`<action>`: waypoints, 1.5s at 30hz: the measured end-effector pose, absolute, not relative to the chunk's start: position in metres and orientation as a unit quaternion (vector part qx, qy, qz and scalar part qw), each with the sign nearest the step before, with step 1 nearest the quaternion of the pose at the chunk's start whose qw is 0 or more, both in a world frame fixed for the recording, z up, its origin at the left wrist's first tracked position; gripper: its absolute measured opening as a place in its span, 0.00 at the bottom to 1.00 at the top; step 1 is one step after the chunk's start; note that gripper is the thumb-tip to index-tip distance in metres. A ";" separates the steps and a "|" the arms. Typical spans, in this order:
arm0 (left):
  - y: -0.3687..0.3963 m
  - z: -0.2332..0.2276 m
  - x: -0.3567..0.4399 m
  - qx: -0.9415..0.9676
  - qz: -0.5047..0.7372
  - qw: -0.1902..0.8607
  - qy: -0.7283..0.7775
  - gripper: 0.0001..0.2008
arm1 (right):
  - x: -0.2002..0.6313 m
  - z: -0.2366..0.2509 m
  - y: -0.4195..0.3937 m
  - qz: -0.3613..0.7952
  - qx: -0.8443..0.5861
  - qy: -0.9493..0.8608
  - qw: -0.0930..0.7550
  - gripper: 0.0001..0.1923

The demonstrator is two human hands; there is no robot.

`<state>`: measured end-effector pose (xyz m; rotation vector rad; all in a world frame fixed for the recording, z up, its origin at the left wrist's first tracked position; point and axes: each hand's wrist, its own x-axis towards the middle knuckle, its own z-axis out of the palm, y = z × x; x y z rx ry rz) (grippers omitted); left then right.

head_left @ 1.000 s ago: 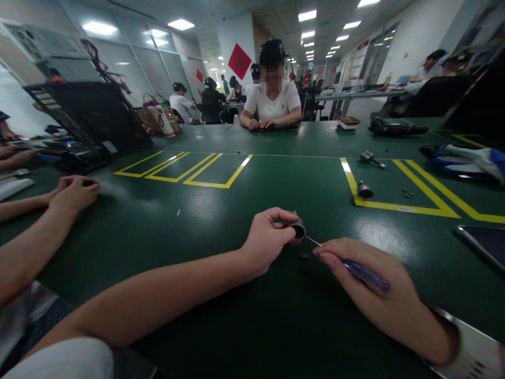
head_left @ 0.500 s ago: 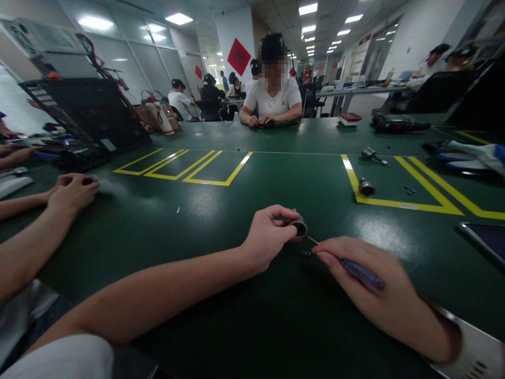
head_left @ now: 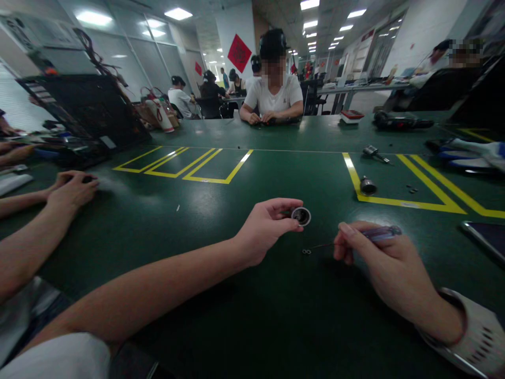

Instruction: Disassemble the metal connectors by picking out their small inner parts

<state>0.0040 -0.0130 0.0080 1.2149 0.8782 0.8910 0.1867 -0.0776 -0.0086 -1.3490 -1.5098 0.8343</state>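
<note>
Head view: the left hand [head_left: 262,229] has tilted the one round metal part [head_left: 301,216], pinched in its closed grip, open face toward the camera; the right hand [head_left: 384,260] has drawn its one screwdriver [head_left: 369,235] away, tip now beside two small washers [head_left: 306,251] on the worktop [head_left: 221,210]

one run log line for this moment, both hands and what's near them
left hand: holds round metal part | right hand: holds small screwdriver, tip near tiny black rings on green table

Left hand [head_left: 263,227] pinches a round metal part [head_left: 301,216]; right hand [head_left: 384,260] holds a screwdriver [head_left: 355,238].
</note>
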 end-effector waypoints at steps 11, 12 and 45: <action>-0.014 0.008 0.004 0.511 0.410 0.676 0.338 0.13 | 0.183 0.009 -0.081 0.248 -0.564 -0.695 0.371 0.20; -0.014 0.007 0.005 0.513 0.408 0.676 0.337 0.13 | 0.183 0.012 -0.081 0.231 -0.559 -0.707 0.365 0.20; -0.022 0.008 0.006 0.538 0.351 0.660 0.389 0.16 | 0.185 0.004 -0.091 0.106 -0.391 -0.788 0.465 0.06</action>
